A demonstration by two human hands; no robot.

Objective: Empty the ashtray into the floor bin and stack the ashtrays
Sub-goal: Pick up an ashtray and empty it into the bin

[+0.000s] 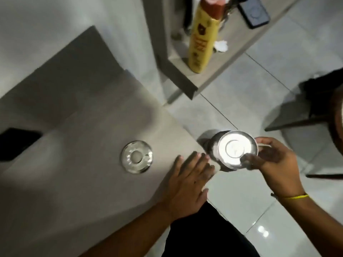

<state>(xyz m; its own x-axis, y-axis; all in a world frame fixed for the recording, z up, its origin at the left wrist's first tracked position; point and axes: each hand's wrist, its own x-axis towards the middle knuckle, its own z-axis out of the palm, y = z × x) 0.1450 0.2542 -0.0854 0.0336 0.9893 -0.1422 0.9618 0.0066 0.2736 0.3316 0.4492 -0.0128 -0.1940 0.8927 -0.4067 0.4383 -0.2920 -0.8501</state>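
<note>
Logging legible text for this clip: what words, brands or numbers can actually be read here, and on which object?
Yellow spray can: dark lettering runs along its side, too blurred to read; no brand can be made out.
Dark phone on the shelf: no readable text.
Ashtray on the table and ashtray in the right hand: no markings visible.

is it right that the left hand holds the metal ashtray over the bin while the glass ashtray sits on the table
Not quite: the head view shows the right hand holding the metal ashtray over the bin. The left hand lies flat on the table edge. The glass ashtray does sit on the table.
</note>
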